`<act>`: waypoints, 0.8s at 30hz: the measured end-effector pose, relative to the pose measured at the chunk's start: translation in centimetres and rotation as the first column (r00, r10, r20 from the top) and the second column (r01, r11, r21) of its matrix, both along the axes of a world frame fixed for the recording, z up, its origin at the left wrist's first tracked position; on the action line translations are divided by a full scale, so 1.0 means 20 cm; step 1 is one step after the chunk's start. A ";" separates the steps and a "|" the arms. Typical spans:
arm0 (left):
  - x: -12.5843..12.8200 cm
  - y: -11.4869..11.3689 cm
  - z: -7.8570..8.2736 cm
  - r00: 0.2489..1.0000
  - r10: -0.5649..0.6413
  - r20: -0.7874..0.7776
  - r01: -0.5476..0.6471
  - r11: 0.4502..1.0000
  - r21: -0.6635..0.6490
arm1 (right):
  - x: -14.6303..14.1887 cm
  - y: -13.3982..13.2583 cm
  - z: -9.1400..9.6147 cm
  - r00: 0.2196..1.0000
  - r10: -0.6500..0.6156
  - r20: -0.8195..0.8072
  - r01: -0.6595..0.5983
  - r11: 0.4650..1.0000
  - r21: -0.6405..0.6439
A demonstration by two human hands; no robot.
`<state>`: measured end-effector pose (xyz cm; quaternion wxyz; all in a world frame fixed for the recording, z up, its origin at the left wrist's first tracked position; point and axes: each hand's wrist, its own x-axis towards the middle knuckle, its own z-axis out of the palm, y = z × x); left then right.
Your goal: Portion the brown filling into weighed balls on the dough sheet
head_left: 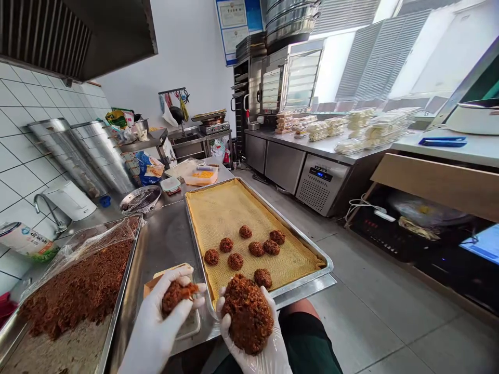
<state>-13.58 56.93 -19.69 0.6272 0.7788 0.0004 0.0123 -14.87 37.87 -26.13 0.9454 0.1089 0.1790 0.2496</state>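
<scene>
My left hand (158, 324), in a white glove, is closed around a small lump of brown, grainy mixture (175, 298). Cupped in my gloved right hand (267, 356) is a much larger lump of the same mixture (248, 317). Both hands are at the near edge of a metal tray lined with tan mesh (218, 208). Several round brown balls (245, 231) lie apart or side by side on that mesh. Partly hidden under my left hand is a shallow rectangular container (191, 330).
To the left, a metal tray (117, 332) holds a mass of brown mixture (81, 283), partly covered with plastic film (74, 246). A plastic tub with orange contents (200, 176) stands beyond the mesh-lined tray. Stacked clear packages (362, 124) sit on the far counter. Grey floor (374, 291) lies to the right.
</scene>
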 end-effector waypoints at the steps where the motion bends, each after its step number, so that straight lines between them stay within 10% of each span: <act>1: 0.03 0.05 -0.01 1.000 0.007 -0.013 -0.006 0.996 0.092 | 0.00 -0.01 0.02 1.000 -0.005 0.008 0.005 1.000 0.007; 7: 0.18 0.30 -0.18 0.999 -0.039 -0.019 0.042 0.759 0.649 | 0.00 -0.03 0.00 1.000 -0.008 -0.015 0.008 0.999 0.042; 18: 0.06 0.56 -0.18 0.970 0.226 0.085 -0.229 0.752 0.618 | 0.01 -0.01 -0.04 0.996 -0.003 -0.084 0.003 1.000 0.003; 24: -0.09 0.45 -0.29 1.000 -0.021 -0.023 0.031 0.623 0.781 | 0.04 0.02 -0.05 0.993 0.038 -0.108 -0.037 0.999 0.008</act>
